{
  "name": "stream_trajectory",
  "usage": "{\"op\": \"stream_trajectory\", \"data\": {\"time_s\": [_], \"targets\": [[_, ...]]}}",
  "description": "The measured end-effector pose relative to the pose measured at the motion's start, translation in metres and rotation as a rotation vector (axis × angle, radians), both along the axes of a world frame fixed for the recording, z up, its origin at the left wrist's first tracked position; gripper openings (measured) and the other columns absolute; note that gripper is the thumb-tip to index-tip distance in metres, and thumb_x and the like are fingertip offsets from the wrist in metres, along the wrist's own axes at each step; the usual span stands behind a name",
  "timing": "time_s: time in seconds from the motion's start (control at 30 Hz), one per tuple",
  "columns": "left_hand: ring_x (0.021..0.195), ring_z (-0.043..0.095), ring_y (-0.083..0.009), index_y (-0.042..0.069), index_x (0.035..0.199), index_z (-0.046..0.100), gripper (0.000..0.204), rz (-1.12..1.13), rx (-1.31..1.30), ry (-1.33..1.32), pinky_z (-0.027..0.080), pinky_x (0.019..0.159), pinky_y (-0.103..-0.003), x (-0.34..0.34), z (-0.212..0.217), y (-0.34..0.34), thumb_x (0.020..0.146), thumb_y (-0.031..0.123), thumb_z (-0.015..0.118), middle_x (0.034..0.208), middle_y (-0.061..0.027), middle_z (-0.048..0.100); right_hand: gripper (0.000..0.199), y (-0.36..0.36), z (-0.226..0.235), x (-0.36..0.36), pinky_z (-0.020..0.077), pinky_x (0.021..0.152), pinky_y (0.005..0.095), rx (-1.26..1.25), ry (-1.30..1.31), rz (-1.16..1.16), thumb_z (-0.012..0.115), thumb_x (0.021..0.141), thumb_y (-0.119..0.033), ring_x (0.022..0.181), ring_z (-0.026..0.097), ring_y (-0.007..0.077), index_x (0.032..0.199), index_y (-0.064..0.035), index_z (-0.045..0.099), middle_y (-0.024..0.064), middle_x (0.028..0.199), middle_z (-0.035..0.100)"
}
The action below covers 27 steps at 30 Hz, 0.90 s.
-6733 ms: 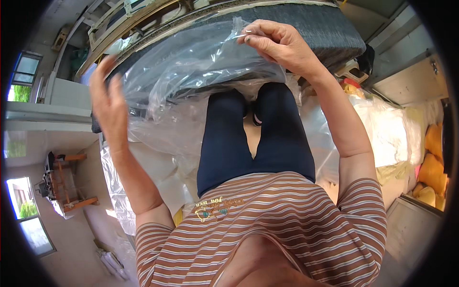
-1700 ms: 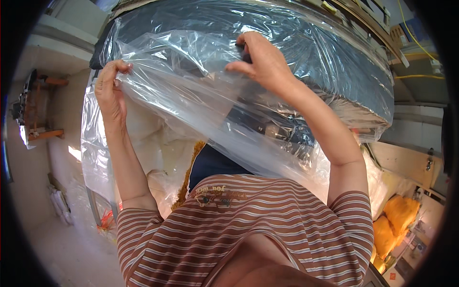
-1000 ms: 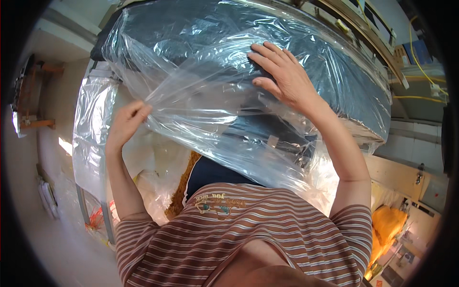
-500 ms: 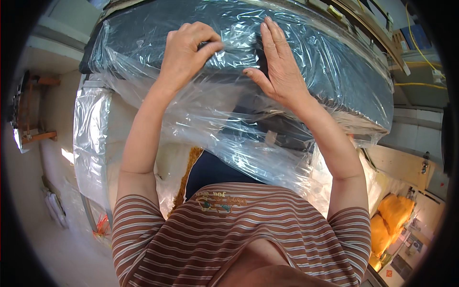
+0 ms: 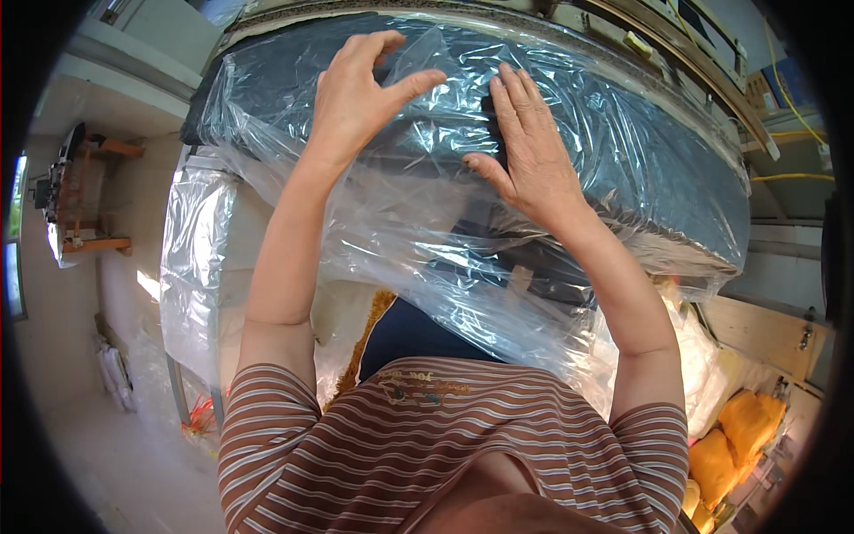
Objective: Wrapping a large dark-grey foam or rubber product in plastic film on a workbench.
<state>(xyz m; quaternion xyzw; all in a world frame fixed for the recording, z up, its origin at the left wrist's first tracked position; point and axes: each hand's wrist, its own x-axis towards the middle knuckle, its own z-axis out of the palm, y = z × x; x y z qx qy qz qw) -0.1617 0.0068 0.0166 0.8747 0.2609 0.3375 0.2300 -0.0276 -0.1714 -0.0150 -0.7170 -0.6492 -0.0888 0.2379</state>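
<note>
We see both hands up on a clear plastic sheet (image 5: 427,258) that is draped over a long dark padded slab (image 5: 623,169), which runs from about ten o'clock to three o'clock across the upper half of the view. The left hand (image 5: 360,98) sits at about twelve o'clock, its fingers bent and its thumb stretched toward one o'clock, with a raised fold of the sheet standing between thumb and fingers; we cannot tell whether it actually pinches that fold. The right hand (image 5: 525,156) lies just beside it at about one o'clock, fingers straight and spread, palm flat on the film, gripping nothing. The sheet hangs down crumpled from the slab toward the centre and over to nine o'clock. Below, at six o'clock, we see a striped shirt (image 5: 445,454). Orange bundles (image 5: 738,436) lie at four o'clock, and a small wooden shelf (image 5: 80,196) stands at nine o'clock.
</note>
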Motion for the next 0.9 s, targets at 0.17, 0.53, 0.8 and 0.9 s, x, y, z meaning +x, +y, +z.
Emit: {"op": "stream_trajectory", "data": {"time_s": [0.17, 0.53, 0.8, 0.9], "targets": [[0.067, 0.058, -0.0127, 0.006, 0.087, 0.066, 0.014, -0.026, -0.162, -0.288, 0.046, 0.064, -0.026, 0.018, -0.004, 0.021, 0.078, 0.017, 0.067, 0.078, -0.0022, 0.062, 0.079, 0.002, 0.002, 0.000, 0.0230, 0.108, 0.0431, -0.009, 0.006, 0.009, 0.058, 0.081, -0.045, 0.132, 0.022, 0.0395, 0.133, 0.0069, 0.029, 0.0244, 0.141, 0.025], [0.058, 0.046, -0.0051, 0.005, 0.086, 0.062, 0.011, -0.081, -0.265, -0.507, 0.038, 0.055, -0.021, -0.006, 0.015, 0.033, 0.080, 0.013, 0.065, 0.062, 0.0028, 0.051, 0.077, 0.022, 0.053, -0.002, 0.0458, 0.079, 0.0264, -0.268, 0.760, -0.015, 0.068, 0.077, -0.018, 0.093, 0.058, 0.0175, 0.139, -0.0009, 0.026, 0.0128, 0.113, 0.057], [0.070, 0.059, -0.0263, 0.010, 0.082, 0.064, 0.012, 0.586, 0.498, 0.034, 0.043, 0.065, -0.038, -0.080, -0.033, 0.138, 0.079, 0.021, 0.063, 0.075, -0.0062, 0.062, 0.021, -0.021, 0.045, 0.056, 0.0353, 0.047, 0.0160, -0.697, 1.392, 0.149, 0.061, 0.082, -0.022, 0.048, 0.046, 0.0031, 0.087, -0.0015, 0.064, -0.0027, 0.059, 0.053], [0.084, 0.059, -0.0273, 0.014, 0.081, 0.065, 0.013, 0.802, 0.466, 0.076, 0.039, 0.072, -0.043, -0.107, -0.034, 0.167, 0.076, 0.026, 0.065, 0.083, -0.0050, 0.063, 0.024, -0.016, 0.049, 0.053, 0.0298, 0.044, 0.0163, -0.685, 1.470, 0.119, 0.063, 0.079, -0.027, 0.045, 0.041, 0.0024, 0.080, -0.0025, 0.063, -0.0034, 0.056, 0.050]]}}
